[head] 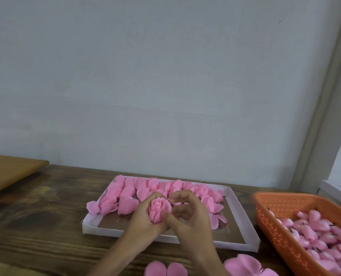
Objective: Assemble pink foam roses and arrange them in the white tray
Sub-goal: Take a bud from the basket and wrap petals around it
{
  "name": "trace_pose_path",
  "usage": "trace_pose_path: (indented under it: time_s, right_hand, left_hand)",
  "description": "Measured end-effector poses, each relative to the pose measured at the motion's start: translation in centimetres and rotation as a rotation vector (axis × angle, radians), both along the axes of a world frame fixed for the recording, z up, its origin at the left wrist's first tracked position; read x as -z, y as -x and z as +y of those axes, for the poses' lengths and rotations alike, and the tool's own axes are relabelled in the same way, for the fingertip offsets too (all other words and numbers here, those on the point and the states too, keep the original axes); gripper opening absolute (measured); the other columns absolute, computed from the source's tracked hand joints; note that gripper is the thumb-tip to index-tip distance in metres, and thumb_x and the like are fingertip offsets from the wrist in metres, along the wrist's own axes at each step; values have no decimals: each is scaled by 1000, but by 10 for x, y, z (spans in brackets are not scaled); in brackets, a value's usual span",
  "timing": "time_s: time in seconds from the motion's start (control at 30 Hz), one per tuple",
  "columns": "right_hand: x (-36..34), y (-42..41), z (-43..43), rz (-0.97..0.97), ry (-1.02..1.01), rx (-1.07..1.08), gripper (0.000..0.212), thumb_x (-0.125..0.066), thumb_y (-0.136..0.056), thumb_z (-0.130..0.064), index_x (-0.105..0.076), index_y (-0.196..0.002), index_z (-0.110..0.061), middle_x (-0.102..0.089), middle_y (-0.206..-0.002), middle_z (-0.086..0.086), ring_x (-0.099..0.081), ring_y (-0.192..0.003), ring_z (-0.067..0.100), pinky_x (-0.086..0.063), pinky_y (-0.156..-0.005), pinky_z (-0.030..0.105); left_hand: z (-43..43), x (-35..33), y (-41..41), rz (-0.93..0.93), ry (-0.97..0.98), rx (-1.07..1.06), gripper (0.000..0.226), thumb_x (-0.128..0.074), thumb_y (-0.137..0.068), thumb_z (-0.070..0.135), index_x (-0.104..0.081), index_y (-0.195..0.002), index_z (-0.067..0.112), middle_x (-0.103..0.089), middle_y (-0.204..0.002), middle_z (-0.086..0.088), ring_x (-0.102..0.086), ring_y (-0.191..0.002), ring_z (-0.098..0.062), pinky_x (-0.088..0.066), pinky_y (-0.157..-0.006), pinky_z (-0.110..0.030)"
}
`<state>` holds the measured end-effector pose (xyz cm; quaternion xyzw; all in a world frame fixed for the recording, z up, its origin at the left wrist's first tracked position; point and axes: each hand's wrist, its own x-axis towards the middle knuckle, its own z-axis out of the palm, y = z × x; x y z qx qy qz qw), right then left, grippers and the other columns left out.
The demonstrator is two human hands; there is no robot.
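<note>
My left hand [143,218] grips a pink foam rose [159,209] from the left, fingers curled round its petals. Beside it, my right hand [187,214] curls over the rose's right side, thumb against its base and fingertips touching the top petals. Both hands hover above the white tray [243,226]. Several finished pink roses [126,196] fill the tray's far and left part, and its near right floor shows brown.
An orange perforated basket [273,220] with several pink rose buds stands at the right. Loose pink petal pieces [243,264] lie on the wooden table [36,226] at the near edge. A brown cardboard sheet [8,172] lies far left, a grey wall behind.
</note>
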<state>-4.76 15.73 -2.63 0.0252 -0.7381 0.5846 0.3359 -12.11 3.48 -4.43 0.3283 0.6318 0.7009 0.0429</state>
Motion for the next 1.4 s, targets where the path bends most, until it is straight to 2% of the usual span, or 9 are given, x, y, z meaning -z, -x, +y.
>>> trace_pose_path:
  time_s: [0.1,0.2,0.5,0.73,0.9,1.1,1.2,1.27,1.4]
  right_hand:
    - [2,-1,-1,87,-323,116,39,-79,-78,-7,-71,-101,-37,-65,-108,-14,-67,-91,13,-57,-77,25]
    - [4,0,-3,143,-488,192,40,-80,-77,-10,-73,-102,-41,-58,-108,-19,-64,-99,7,-54,-78,20]
    - [5,1,-6,263,-687,292,28,-72,-80,-17,-78,-101,-35,-63,-106,-13,-64,-84,10,-57,-67,33]
    - [8,1,-10,282,-682,281,29,-69,-83,-15,-79,-104,-31,-68,-113,-11,-67,-94,12,-58,-72,31]
    - [10,3,-10,287,-668,304,30,-68,-84,-15,-80,-106,-31,-69,-114,-15,-66,-96,7,-57,-72,27]
    - [11,3,-10,220,-623,254,30,-65,-86,-17,-78,-107,-34,-65,-119,-16,-64,-98,6,-57,-76,29]
    - [14,3,-14,174,-385,169,36,-60,-94,-16,-70,-121,-38,-63,-122,-16,-66,-105,10,-57,-84,33]
    - [15,2,-14,157,-214,193,40,-63,-98,-11,-64,-123,-42,-64,-121,-16,-67,-102,13,-57,-84,33]
    - [15,2,-6,70,-25,271,42,-65,-96,-15,-55,-121,-48,-61,-119,-22,-65,-100,8,-57,-77,30]
  left_hand:
    - [0,3,3,-21,-12,3,40,-89,-74,5,-73,-111,6,-78,-104,-16,-76,-102,-32,-64,-81,-39]
    - [-1,2,3,-6,-20,-2,25,-83,-79,-7,-78,-99,7,-78,-97,-18,-78,-96,-31,-63,-78,-30]
    - [2,0,-2,21,-1,-142,21,-77,-57,35,-80,-78,31,-77,-74,-2,-74,-71,-11,-54,-61,-21]
    - [3,0,-4,58,73,-219,60,-70,-82,-22,-80,-71,37,-76,-71,3,-74,-72,-4,-52,-59,-9]
    - [5,4,0,80,96,-278,45,-71,-82,-19,-75,-75,25,-72,-74,-6,-71,-75,-15,-57,-67,-26]
    - [2,2,3,61,160,-257,40,-73,-85,-11,-69,-64,22,-69,-62,4,-66,-58,-5,-48,-50,-15]
    - [0,-7,-1,37,59,-209,25,-84,-81,20,-69,-61,23,-59,-51,1,-55,-47,-4,-43,-45,-17]
    - [-7,-11,5,47,128,-331,35,-84,-79,44,-65,-63,19,-59,-55,-4,-55,-50,-17,-47,-48,-30]
    - [-36,-16,34,275,501,-754,48,-74,-93,22,-51,-52,13,-52,-54,-5,-54,-56,-21,-49,-57,-37]
